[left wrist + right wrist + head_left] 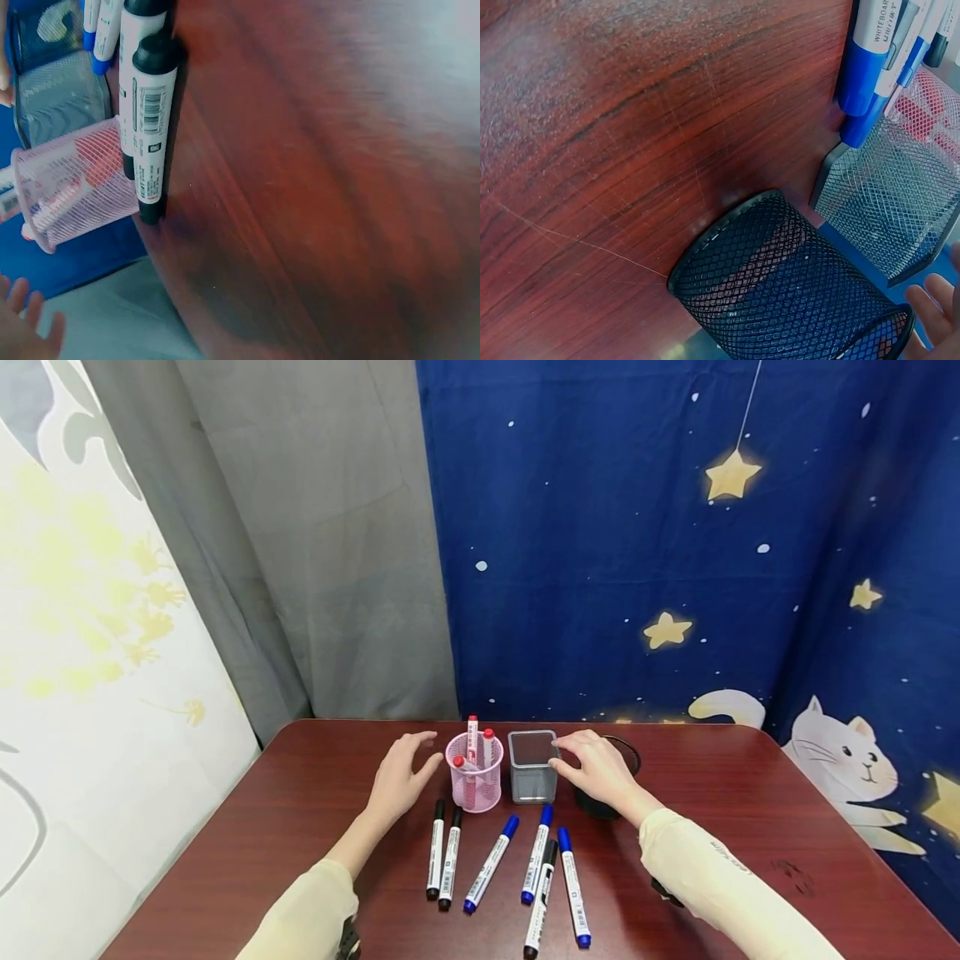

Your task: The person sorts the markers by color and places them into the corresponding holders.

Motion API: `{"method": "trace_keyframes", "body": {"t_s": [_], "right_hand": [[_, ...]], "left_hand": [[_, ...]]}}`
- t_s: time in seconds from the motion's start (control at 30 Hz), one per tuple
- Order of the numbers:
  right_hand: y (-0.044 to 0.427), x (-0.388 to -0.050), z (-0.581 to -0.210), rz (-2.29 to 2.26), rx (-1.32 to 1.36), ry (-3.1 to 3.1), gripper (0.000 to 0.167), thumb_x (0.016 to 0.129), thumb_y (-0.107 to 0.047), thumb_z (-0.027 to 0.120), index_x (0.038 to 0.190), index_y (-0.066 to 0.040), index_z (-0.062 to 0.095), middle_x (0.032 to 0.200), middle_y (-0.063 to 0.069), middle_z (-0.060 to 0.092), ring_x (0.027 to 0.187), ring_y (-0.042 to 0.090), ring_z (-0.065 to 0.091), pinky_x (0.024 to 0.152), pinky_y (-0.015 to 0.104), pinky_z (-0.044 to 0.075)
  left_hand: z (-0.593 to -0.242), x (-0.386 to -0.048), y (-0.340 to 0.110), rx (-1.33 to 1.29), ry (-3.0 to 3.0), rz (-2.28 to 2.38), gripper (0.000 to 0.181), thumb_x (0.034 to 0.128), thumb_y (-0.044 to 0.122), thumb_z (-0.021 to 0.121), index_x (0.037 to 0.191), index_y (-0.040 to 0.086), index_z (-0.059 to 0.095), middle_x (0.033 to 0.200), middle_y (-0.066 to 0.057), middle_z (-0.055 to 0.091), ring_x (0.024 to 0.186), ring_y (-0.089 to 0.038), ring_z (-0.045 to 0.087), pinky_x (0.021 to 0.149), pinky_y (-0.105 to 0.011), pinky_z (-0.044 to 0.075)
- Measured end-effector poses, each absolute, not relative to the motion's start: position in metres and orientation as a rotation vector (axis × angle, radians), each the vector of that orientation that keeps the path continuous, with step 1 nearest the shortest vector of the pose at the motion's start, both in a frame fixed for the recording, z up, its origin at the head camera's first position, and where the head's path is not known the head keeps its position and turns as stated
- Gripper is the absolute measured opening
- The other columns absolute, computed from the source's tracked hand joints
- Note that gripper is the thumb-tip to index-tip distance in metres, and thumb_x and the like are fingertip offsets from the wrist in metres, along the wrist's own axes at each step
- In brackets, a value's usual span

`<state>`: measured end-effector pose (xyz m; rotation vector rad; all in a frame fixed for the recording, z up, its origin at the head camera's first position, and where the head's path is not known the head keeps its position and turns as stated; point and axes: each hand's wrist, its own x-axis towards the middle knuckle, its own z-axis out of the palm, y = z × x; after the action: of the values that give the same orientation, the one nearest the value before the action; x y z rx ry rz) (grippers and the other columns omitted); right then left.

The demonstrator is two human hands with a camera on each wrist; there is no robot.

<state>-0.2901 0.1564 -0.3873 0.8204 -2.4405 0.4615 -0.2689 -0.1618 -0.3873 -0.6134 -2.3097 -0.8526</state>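
Note:
My left hand (400, 781) is just left of a round pink mesh pen cup (487, 789), fingers spread and holding nothing; a gap shows between them in the left wrist view. Several red-capped markers (472, 735) stand in the pink cup. Beside it is a square grey mesh pen holder (533, 783). My right hand (597, 766) reaches over from the right, its fingertips at the grey holder's rim; whether they touch it I cannot tell. A round black mesh pen cup (780, 277) stands under and behind that hand, partly hidden in the head view.
In front of the containers, blue-capped markers (491, 864) and black-capped markers (435, 852) lie on the dark red wooden table (300, 810). One black marker (540, 902) lies between two blue ones. Grey (337, 543) and blue star-patterned curtains (585, 543) hang behind the table.

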Motion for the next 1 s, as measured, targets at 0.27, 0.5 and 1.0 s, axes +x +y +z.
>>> {"method": "trace_keyframes", "body": {"t_s": [0.27,0.5,1.0], "right_hand": [[0.159,-0.29,-0.387,0.438,0.816,-2.441,0.033,0.08,-0.032,0.063,0.102,-0.008,0.066,0.099,0.006,0.062,0.097,0.023,0.052,0.079,0.041,0.041],[0.159,-0.288,-0.39,0.457,0.826,-2.436,0.031,0.081,-0.03,0.063,0.101,-0.008,0.066,0.098,0.006,0.063,0.096,0.023,0.052,0.079,0.042,0.041],[0.158,-0.29,-0.39,0.462,0.825,-2.446,0.029,0.081,-0.031,0.063,0.101,-0.009,0.066,0.098,0.005,0.063,0.095,0.022,0.052,0.079,0.04,0.042]], "left_hand": [[-0.373,-0.23,-0.159,-1.043,-2.081,-0.507,0.02,0.0821,0.019,0.061,0.098,0.007,0.061,0.088,0.0,0.057,0.081,-0.014,0.049,0.069,-0.029,0.041],[-0.385,-0.21,-0.139,-1.388,-2.0,0.041,0.017,0.0826,0.015,0.05,0.096,0.013,0.061,0.087,0.003,0.055,0.081,-0.014,0.051,0.067,-0.027,0.041],[-0.419,-0.204,-0.113,-1.654,-2.005,0.387,0.029,0.087,0.016,0.043,0.109,0.023,0.06,0.108,0.006,0.057,0.105,-0.011,0.049,0.082,-0.028,0.038]]}}
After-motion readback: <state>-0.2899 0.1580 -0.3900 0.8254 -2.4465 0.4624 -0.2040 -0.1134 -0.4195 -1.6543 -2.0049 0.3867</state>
